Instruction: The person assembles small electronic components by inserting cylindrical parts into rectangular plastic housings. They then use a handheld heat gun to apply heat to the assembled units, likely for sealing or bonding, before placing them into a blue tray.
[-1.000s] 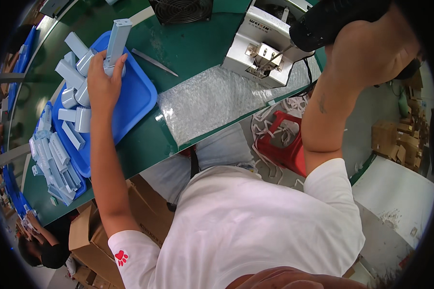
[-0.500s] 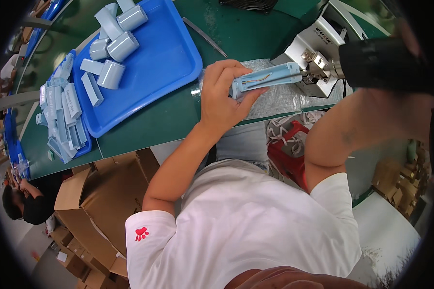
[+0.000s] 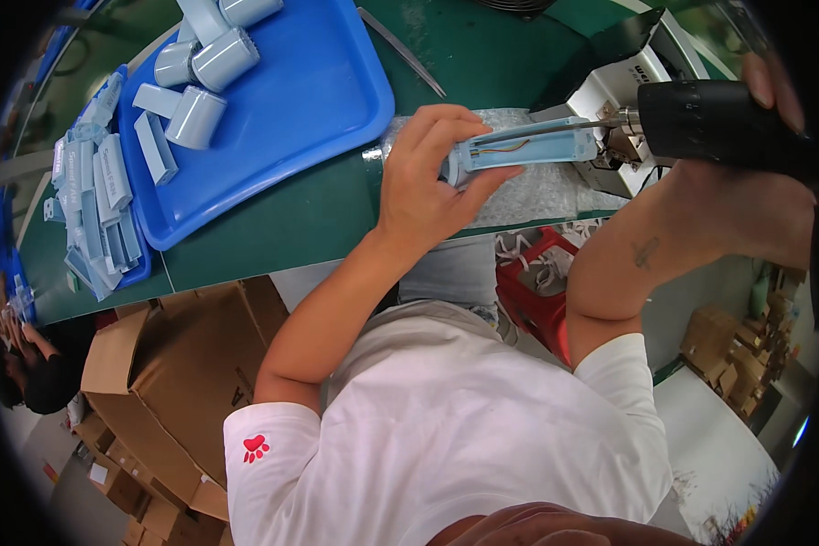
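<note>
My left hand (image 3: 425, 173) is closed around one end of a light-blue plastic housing (image 3: 555, 148), a long open trough with a thin wire inside. It is held above the bubble wrap (image 3: 510, 200) on the bench. My right hand (image 3: 773, 205), at the right rim of the picture, grips a black electric screwdriver (image 3: 701, 116) lying nearly level. Its long thin bit (image 3: 573, 127) runs leftward into the trough, toward the end near my left fingers. Whether the tip touches a screw is too small to tell. Behind the screwdriver's nose stands a silver screw feeder (image 3: 621, 177), partly hidden.
On the green bench (image 3: 291, 232), a blue tray (image 3: 309, 118) holds several light-blue cylinder-ended parts. Left of it, a second blue tray (image 3: 136, 273) is heaped with long housings. Tweezers (image 3: 405, 55) lie behind. Below are a cardboard box (image 3: 191, 382) and a red stool (image 3: 537, 291).
The screwdriver's bit has gone from the screw feeder into the trough of the housing. My left hand still holds the housing. The whole view has shifted slightly.
</note>
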`<state>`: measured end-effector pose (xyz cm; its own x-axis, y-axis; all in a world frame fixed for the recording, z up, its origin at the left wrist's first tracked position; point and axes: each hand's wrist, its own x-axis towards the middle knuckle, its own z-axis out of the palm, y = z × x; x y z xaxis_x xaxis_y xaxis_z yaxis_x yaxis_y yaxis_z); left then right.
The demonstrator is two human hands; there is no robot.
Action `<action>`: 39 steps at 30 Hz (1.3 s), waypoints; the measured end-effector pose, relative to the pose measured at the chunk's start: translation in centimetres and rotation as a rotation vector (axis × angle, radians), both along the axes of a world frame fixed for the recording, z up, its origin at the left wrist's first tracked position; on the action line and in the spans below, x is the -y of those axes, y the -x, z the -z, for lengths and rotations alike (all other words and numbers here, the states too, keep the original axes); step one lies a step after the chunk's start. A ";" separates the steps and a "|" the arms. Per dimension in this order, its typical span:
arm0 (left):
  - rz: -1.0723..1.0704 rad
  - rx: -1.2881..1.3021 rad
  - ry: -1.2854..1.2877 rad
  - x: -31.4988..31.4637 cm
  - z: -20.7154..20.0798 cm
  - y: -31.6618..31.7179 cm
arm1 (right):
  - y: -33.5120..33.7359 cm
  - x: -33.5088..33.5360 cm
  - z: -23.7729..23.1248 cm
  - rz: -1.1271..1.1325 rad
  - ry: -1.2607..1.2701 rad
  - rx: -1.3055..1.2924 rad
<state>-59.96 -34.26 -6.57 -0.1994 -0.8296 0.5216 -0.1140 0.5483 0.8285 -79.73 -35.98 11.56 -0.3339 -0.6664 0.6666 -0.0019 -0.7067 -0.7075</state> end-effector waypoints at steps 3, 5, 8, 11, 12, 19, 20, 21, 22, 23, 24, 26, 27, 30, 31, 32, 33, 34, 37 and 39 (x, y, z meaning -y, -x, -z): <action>-0.008 -0.026 0.003 0.0 0.0 0.2 | -0.1 -0.3 0.3 -0.002 -0.002 0.008; -0.005 -0.024 0.004 0.0 0.0 0.2 | 0.1 -0.3 0.5 0.001 -0.009 0.012; -0.008 -0.042 0.012 0.1 0.4 0.1 | 0.0 -0.6 1.0 0.005 -0.004 0.017; 0.000 -0.015 0.029 0.2 0.2 -0.1 | 0.0 -0.8 1.1 0.010 0.010 0.029; 0.007 0.005 0.040 0.2 -0.1 -0.2 | -0.1 -0.9 1.1 0.010 0.018 0.040; 0.031 0.053 0.007 0.4 -0.8 0.2 | -0.4 -2.5 -0.9 -0.170 0.147 0.284; 0.003 0.074 -0.004 0.8 -0.8 0.3 | 0.5 -3.2 -1.2 -0.289 0.155 0.347; -0.023 0.091 -0.039 0.4 -0.5 0.2 | 2.2 -4.2 -2.4 -0.424 0.145 0.400; -0.047 0.109 -0.076 0.2 -0.3 0.0 | 3.9 -4.7 -3.7 -0.544 0.143 0.450; -0.052 0.150 -0.053 0.1 -0.4 -0.2 | 5.2 -5.4 -4.6 -0.591 0.141 0.459; -0.040 0.125 -0.081 -0.1 -0.6 -0.1 | 6.2 -5.5 -5.3 -0.561 0.142 0.422; -0.025 0.081 -0.136 -0.2 -0.7 0.2 | 7.2 -5.3 -5.8 -0.214 0.159 0.220; -0.014 0.079 -0.134 -0.3 -0.5 0.2 | 7.5 -5.0 -5.9 -0.032 0.161 0.121; -0.037 0.106 -0.144 -0.6 -0.6 0.3 | 7.6 -4.1 -5.2 0.238 0.150 -0.040; -0.026 0.102 -0.150 -0.6 -0.4 0.3 | 7.4 -3.8 -5.0 0.273 0.152 -0.069; -0.024 0.099 -0.154 -0.6 -0.3 0.3 | 7.2 -3.4 -4.6 0.291 0.154 -0.091; -0.022 0.095 -0.157 -0.6 -0.2 0.3 | 7.2 -3.2 -4.3 0.304 0.157 -0.101; -0.022 0.092 -0.161 -0.6 -0.2 0.3 | 7.0 -3.0 -4.0 0.314 0.161 -0.111; -0.030 0.108 -0.132 -0.5 0.0 0.2 | 6.7 -2.6 -3.4 0.329 0.158 -0.132; -0.026 0.105 -0.140 -0.5 0.0 0.2 | 6.6 -2.6 -3.1 0.333 0.148 -0.134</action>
